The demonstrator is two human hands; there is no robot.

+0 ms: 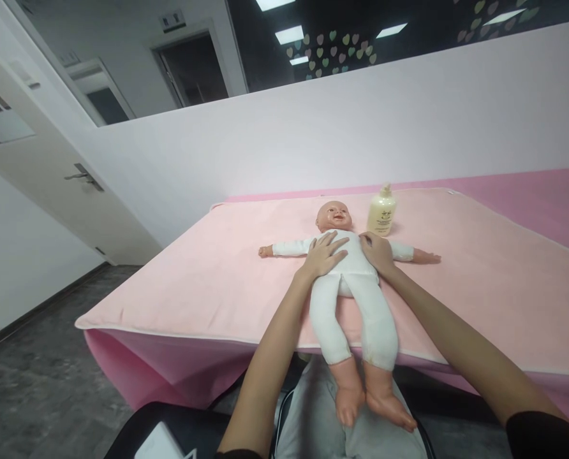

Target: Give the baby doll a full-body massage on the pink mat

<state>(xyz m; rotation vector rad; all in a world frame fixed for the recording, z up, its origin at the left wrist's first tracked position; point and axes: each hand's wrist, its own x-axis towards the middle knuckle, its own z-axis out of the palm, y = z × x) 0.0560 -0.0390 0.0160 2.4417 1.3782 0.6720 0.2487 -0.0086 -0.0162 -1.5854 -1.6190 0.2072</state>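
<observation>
A baby doll (351, 255) with a white cloth body lies face up on the pink-covered table, arms stretched sideways, its feet hanging past the front edge. My left hand (323, 255) rests flat on the left side of the doll's chest, fingers spread. On the right side of the chest, by the shoulder, is my right hand (377, 253), its fingers curled and pressed together at the white cloth; what they hold, if anything, is too small to tell. Just behind that hand, a pale yellow pump bottle (381, 213) stands upright beside the doll's head.
The pink blanket (193, 274) covers the table up to a white wall with a window above. A door (50, 146) is at the left. Below the front edge are my lap, a black chair (169, 424) and a white object (159, 442) on it.
</observation>
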